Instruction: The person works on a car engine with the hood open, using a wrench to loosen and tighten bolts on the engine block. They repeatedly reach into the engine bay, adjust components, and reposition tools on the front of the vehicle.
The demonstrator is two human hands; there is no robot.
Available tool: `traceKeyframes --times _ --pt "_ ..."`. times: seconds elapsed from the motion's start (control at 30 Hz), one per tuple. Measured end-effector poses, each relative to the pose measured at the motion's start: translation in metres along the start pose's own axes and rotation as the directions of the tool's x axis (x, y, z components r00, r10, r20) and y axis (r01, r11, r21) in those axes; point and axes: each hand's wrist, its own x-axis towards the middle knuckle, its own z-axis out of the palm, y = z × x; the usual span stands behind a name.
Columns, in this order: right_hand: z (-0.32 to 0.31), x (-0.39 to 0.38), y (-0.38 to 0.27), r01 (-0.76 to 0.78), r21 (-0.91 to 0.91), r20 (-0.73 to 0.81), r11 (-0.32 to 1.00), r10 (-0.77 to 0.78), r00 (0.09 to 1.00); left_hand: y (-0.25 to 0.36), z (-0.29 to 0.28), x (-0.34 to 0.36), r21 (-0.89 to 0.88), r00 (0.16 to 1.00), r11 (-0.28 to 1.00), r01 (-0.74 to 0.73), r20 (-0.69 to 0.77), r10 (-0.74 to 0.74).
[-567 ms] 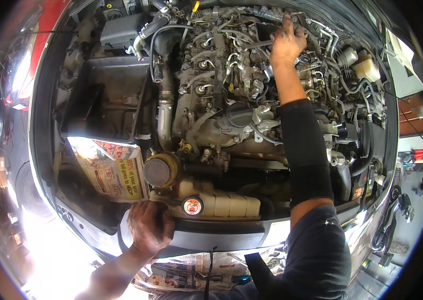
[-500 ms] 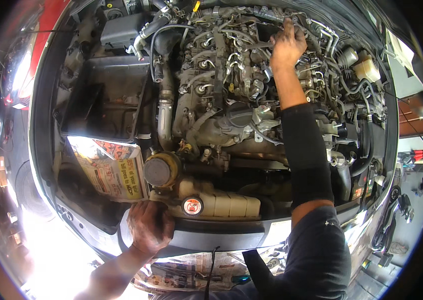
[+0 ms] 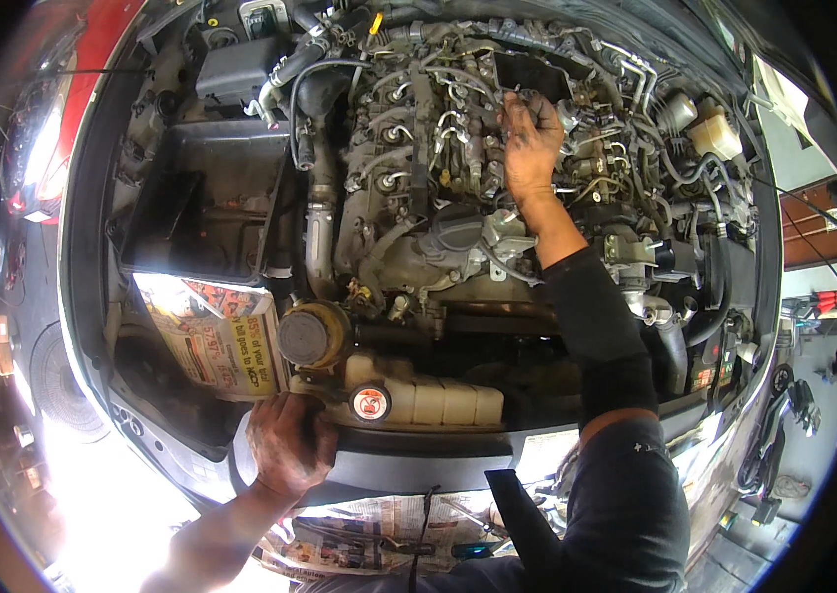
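My left hand point(image 3: 290, 445), dark with grime, is curled over the front panel point(image 3: 408, 474) of a car's engine bay, next to the coolant tank. My right hand point(image 3: 531, 146) reaches over the engine point(image 3: 428, 148), fingers bent together and pointing away from me. Whatever its fingertips hold, if anything, I cannot make out. Just beyond them lies a dark rectangular opening point(image 3: 534, 74) among hoses and metal pipes. A black oil filler cap point(image 3: 458, 232) sits on the engine, nearer to me than that hand.
Beside my left hand stand a yellowed coolant tank point(image 3: 428, 395) and a round reservoir with a dark cap point(image 3: 305, 336). An opened black air filter box point(image 3: 211, 198) is at the left, with a printed sheet point(image 3: 211, 341) below it. Newspaper point(image 3: 369, 534) with tools lies along the front.
My right hand has moved left and nearer to me, away from the engine's far edge. The grey rod-like piece beside its fingers no longer shows clearly. My left hand keeps its place.
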Motion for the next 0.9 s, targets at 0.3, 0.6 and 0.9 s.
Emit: traceKeyframes --times 0.3,0.6,0.9 --pt "0.006 0.024 0.009 0.099 -0.398 0.0 0.912 -0.108 0.994 0.002 0.001 0.0 -0.014 1.0 1.0 -0.02 -0.016 0.02" --pt "0.012 0.026 0.001 0.145 -0.292 0.059 0.945 -0.134 0.989 0.0 0.001 -0.005 -0.028 1.0 1.0 -0.007 -0.01 0.007" --pt "0.017 0.024 -0.007 0.003 -0.466 -0.123 0.885 -0.068 0.99 0.002 -0.001 -0.013 -0.033 0.996 0.999 -0.004 -0.084 0.001"
